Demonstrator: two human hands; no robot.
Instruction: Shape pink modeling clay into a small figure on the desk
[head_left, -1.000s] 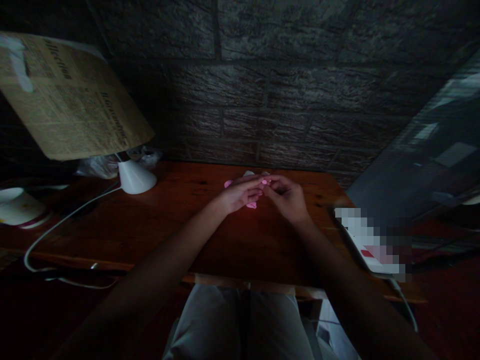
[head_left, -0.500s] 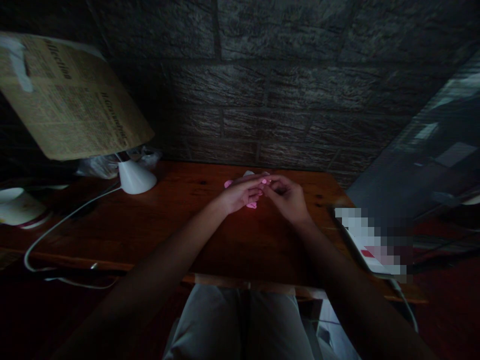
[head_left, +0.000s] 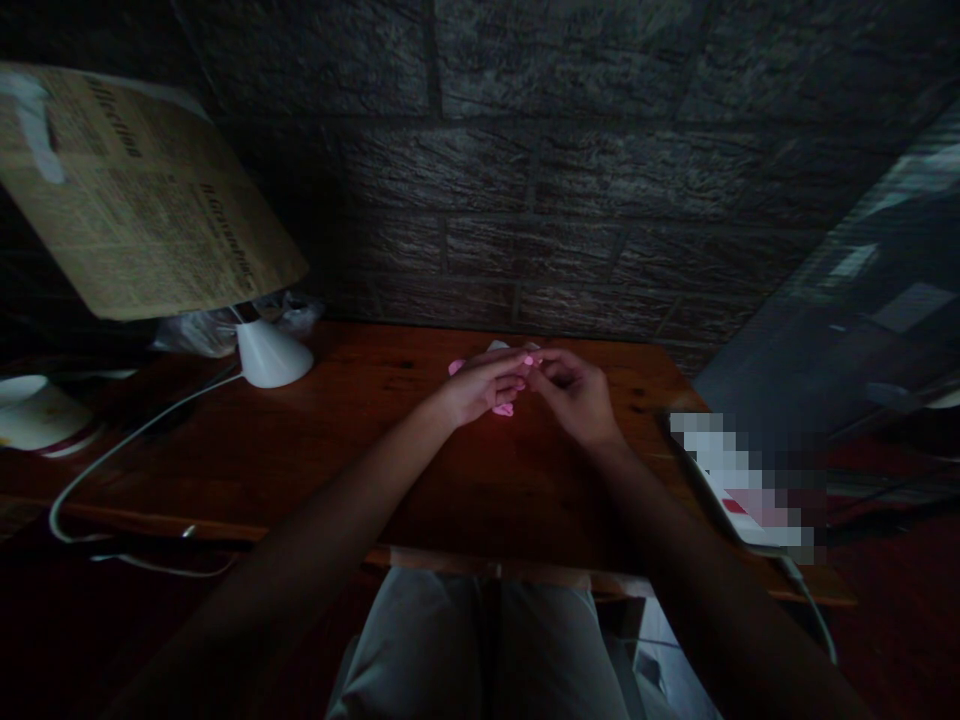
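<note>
A small pink clay-like piece sits at the meeting fingertips of both hands, above the wooden desk. My left hand reaches its forefinger to the piece, with the other fingers curled below. From the other side, my right hand pinches at the same piece with thumb and forefinger. More pink lumps lie about the left hand: one pink lump behind the wrist and another pink lump below the fingers. A pale object shows behind the left hand, mostly hidden.
A lamp with a newsprint shade and white base stands at left, its cord crossing the wooden desk. A white cup sits farther left. On the right lies a blurred-out flat device with a cable. A stone-patterned wall rises behind.
Hardly anything differs. The fingertips and the small pink piece between them have shifted very slightly; both arms stay in place.
</note>
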